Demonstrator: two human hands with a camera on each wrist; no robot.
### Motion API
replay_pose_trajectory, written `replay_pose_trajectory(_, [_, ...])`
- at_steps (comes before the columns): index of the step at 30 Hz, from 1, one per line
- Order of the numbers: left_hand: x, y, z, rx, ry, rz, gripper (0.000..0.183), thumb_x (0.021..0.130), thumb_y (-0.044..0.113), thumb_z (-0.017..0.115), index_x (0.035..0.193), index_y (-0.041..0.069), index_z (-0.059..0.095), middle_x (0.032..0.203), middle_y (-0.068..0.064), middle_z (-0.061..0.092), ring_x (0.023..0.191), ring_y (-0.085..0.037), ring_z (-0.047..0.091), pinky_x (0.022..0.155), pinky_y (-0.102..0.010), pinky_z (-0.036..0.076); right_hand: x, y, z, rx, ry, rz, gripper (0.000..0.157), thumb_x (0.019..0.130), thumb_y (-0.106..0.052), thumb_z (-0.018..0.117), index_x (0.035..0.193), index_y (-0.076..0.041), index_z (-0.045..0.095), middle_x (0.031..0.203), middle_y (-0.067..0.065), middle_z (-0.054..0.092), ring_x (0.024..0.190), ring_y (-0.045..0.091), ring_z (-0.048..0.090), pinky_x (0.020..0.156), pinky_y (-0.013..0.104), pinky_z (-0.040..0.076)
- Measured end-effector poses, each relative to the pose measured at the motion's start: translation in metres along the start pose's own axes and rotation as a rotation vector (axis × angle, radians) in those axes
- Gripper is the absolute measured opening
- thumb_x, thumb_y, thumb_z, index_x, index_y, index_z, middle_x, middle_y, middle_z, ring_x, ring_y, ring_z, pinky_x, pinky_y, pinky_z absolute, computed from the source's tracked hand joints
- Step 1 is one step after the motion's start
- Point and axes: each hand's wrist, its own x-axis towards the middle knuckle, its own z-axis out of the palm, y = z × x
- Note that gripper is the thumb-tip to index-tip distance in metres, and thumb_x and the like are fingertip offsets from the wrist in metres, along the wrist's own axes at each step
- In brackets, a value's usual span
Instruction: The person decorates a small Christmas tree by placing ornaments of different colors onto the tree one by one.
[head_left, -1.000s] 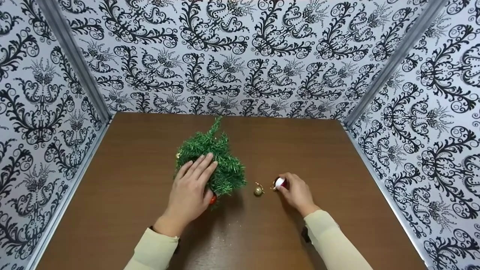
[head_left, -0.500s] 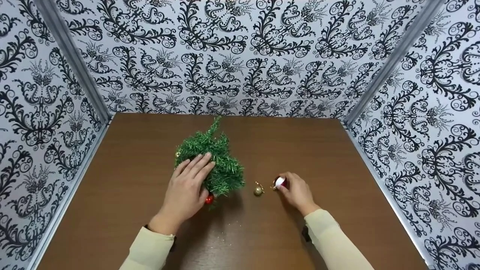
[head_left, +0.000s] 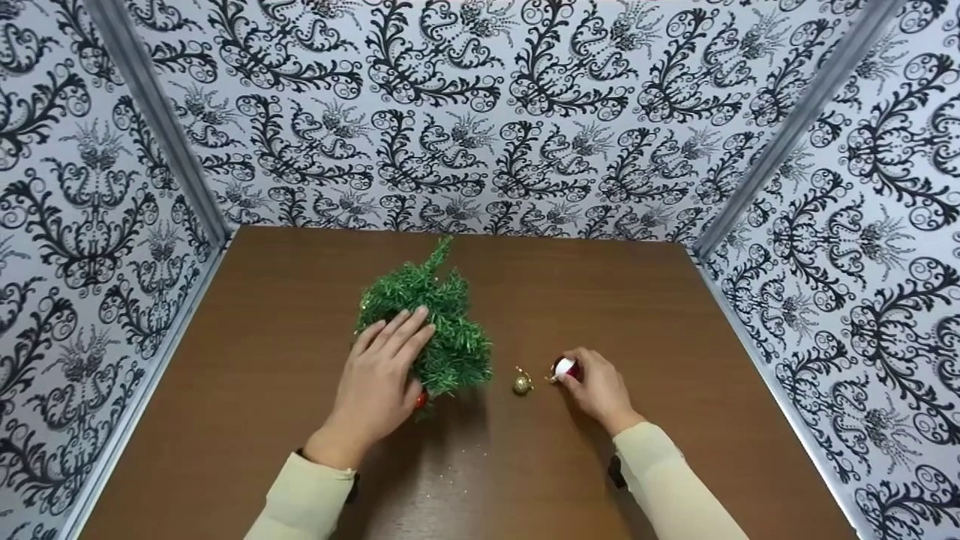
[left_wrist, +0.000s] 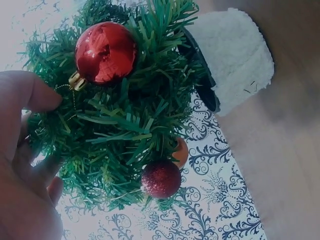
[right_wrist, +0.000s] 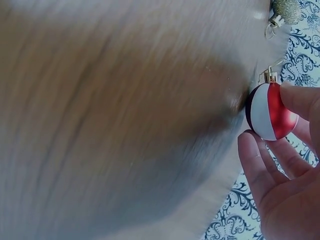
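Observation:
A small green artificial Christmas tree (head_left: 450, 330) stands left of the table's middle. My left hand (head_left: 386, 379) holds its near left side, thumb and fingers sunk among the branches. In the left wrist view, a shiny red bauble (left_wrist: 106, 52) and a glittery red bauble (left_wrist: 161, 179) hang on it, above a base wrapped in white fuzzy material (left_wrist: 235, 60). My right hand (head_left: 602, 386) pinches a red and white striped bauble (right_wrist: 267, 112) by its sides, gold cap outward, at the tabletop. Left of that hand lies a gold glittery bauble (head_left: 521, 385) with a loop.
The brown wooden table (head_left: 300, 277) is enclosed at the back and sides by panels with black scroll patterns (head_left: 480, 127). Grey metal posts (head_left: 161, 112) stand at the corners. Tiny glitter specks lie on the wood near the front.
The view has shifted slightly. My left hand moves a little against the tree, while the right hand keeps its pinch on the striped bauble in about the same place.

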Motion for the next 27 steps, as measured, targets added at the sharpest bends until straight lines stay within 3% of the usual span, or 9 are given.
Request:
replay_pose_trajectory(17, [-0.001,0.0009,-0.0011,-0.002,-0.025,-0.022,0.067,0.079,0.007,0.063,0.145,0.011,0.053,0.158,-0.002,0.036,0.142,-0.023,0.036,0.116,-0.043,0.021,-0.0024,-0.001,0.0011,0.018,0.017,-0.009,0.036,0.084,-0.019,0.081,0.115,-0.009,0.067,0.109,0.008,0.068,0.1,0.029,0.065,0.083,0.05,0.051])
replay_pose_trajectory(27, [-0.0005,-0.0038,-0.0011,-0.005,0.017,0.013,0.067,0.076,0.005,0.065,0.142,0.01,0.056,0.156,-0.004,0.04,0.14,-0.027,0.041,0.114,-0.047,0.026,-0.0019,-0.0028,-0.0005,0.019,0.019,-0.009,0.035,0.084,-0.019,0.081,0.115,-0.008,0.067,0.108,0.009,0.068,0.099,0.029,0.065,0.083,0.05,0.051])
